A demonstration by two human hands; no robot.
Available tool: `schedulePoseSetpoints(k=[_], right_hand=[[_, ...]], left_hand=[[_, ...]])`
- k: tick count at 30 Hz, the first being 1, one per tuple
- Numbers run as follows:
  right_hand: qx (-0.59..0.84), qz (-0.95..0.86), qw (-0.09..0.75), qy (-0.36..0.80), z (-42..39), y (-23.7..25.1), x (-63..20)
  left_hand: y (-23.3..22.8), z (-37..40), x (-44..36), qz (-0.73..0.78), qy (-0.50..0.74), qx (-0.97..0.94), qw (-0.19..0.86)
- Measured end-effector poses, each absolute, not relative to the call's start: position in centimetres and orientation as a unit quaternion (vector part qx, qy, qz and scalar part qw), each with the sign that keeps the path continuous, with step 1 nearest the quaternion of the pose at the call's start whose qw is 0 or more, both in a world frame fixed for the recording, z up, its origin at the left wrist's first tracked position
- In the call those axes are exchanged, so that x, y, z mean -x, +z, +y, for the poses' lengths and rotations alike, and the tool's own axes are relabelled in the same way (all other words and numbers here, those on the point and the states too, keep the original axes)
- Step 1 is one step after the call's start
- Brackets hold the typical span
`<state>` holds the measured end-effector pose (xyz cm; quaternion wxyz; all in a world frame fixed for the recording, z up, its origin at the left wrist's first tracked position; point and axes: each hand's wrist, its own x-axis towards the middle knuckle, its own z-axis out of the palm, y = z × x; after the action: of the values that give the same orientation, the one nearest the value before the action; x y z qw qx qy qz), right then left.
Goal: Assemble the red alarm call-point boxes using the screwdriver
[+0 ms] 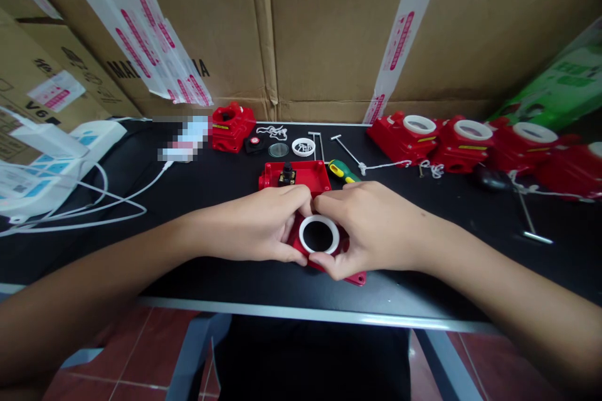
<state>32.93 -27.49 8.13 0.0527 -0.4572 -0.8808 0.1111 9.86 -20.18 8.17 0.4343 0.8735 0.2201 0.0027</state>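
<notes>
Both hands meet over a red plastic cover (350, 275) that lies near the front edge of the black table (197, 194). A white ring (318, 234) sits in the cover's round opening. My left hand (256, 223) grips the cover's left side, thumb underneath at the front. My right hand (376, 229) grips its right side, with fingers touching the ring's rim. Just behind the hands lies a red base tray (301, 174) with a small black part inside it.
A green-handled screwdriver (343, 171), a loose white ring (303, 147), a clear lens (278, 150) and metal T-pins (345, 149) lie behind. Several assembled red units (463, 141) line the right. One red unit (232, 126) stands at the back. White cables (108, 200) and cardboard boxes (329, 31) surround.
</notes>
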Motion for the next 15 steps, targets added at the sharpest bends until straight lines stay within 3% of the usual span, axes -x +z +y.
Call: schedulePoseSetpoints(k=[4, 10, 15], right_hand=[[0.467, -0.876, 0.045, 0.117, -27.45, 8.33, -32.97], [0.519, -0.852, -0.035, 0.060, -27.64, 8.77, -32.34], [0.521, -0.851, -0.011, 0.071, -27.84, 8.92, -32.16]], left_hand=[[8.40, -20.26, -9.94, 0.231, -0.005, -0.872, 0.432], [8.55, -20.20, -9.99, 0.242, -0.016, -0.886, 0.396], [8.44, -20.14, -9.97, 0.245, -0.018, -0.883, 0.400]])
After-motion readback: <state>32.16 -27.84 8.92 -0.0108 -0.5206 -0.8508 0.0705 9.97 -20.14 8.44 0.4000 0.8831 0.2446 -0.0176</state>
